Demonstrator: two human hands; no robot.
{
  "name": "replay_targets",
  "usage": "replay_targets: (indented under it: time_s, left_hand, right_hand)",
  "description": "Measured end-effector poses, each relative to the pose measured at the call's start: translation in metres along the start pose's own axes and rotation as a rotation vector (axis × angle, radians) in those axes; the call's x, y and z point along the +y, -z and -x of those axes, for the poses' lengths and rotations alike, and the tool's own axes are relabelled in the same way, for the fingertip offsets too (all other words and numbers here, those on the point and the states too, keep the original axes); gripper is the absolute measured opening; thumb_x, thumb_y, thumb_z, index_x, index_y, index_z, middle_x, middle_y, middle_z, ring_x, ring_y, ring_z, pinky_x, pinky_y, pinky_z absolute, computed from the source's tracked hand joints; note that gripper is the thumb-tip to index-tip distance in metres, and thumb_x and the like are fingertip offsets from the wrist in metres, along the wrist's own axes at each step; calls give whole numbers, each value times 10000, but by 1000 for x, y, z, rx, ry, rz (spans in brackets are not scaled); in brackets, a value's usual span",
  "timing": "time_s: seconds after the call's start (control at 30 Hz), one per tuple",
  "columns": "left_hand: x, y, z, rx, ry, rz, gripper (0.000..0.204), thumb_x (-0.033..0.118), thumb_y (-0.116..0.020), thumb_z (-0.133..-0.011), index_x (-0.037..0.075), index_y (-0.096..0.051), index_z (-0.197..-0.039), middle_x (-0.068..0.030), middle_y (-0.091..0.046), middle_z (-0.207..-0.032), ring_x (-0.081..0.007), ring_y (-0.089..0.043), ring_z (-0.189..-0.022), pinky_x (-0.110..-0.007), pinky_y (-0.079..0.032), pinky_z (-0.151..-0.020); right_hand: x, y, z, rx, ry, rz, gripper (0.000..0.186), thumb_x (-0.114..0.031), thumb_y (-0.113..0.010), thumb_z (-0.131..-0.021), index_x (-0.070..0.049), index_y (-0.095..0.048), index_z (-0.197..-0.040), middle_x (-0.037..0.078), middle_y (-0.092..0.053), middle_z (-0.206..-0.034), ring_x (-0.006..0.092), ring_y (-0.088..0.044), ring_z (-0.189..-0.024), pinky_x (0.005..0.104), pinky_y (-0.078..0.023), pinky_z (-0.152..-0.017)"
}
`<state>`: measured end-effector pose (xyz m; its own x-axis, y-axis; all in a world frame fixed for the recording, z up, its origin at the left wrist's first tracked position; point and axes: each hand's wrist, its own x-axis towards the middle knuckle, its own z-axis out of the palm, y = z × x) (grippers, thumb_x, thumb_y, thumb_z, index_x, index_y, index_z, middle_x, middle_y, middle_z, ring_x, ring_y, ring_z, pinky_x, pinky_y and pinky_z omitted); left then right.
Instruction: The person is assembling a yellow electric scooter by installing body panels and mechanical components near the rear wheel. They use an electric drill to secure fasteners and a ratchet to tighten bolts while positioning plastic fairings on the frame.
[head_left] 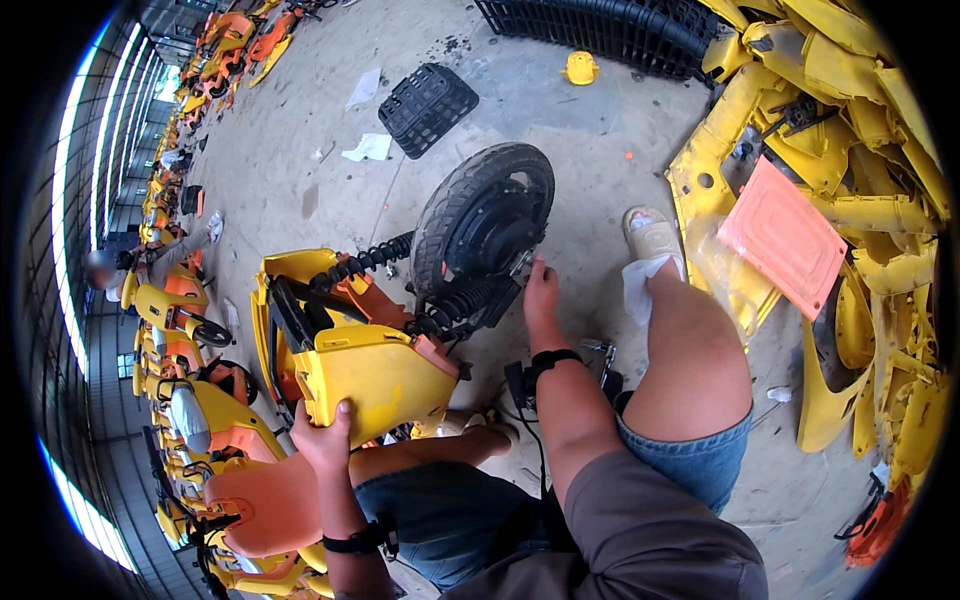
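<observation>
A yellow electric scooter's rear end stands before me, with a black wheel [435,245], a coil-spring shock absorber [462,305] and a yellow body panel [385,378]. My left hand [322,437] grips the near edge of that panel, thumb on top and the other fingers mostly hidden. At the wheel hub, my right hand [541,300] has its fingers closed beside the shiny axle end [522,262]. Whatever those fingers hold is too small to make out. The orange seat [265,505] lies next to my left forearm.
Yellow body panels [830,140] are heaped at the right, an orange flat panel [785,238] among them. A black plastic basket [428,108] and a yellow part [580,68] lie on the concrete ahead. Rows of scooters [175,310] line the left, where another person [165,260] is.
</observation>
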<state>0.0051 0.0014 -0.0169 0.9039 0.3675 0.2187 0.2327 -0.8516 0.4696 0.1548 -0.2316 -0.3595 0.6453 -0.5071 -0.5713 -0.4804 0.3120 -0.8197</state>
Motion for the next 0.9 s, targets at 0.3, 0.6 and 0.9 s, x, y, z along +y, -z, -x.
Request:
replay_targets:
  time_s: [0.3,0.6,0.9]
  left_hand:
    - [17,1,12,-12,16,24,654,496,-845,-725,-56,-639,-1008,-119,-713,-854,-166,-664,-795,-335,-537,-751]
    - [12,5,13,3,23,5,648,469,-849,-719,-59,-643,-1034,-126,-719,-879,-163,-667,-813,-332,-536,-764]
    - [1,2,7,-16,21,24,650,477,-839,-742,-66,-632,-1032,-116,-711,-882,-146,-645,-810,-323,-528,-764]
  right_hand:
    - [29,-15,-3,104,213,99,348,-310,-568,-971,10,-624,-1097,157,-658,-945,314,-638,-858,410,-495,-785]
    - [6,-7,-20,-119,-211,49,384,-337,-585,-965,28,-593,-1084,139,-625,-963,201,-584,-871,344,-479,-774]
    - [15,-9,-17,50,-319,-557,289,-328,-606,-964,-62,-610,-1077,14,-579,-913,114,-523,-801,282,-415,-682]
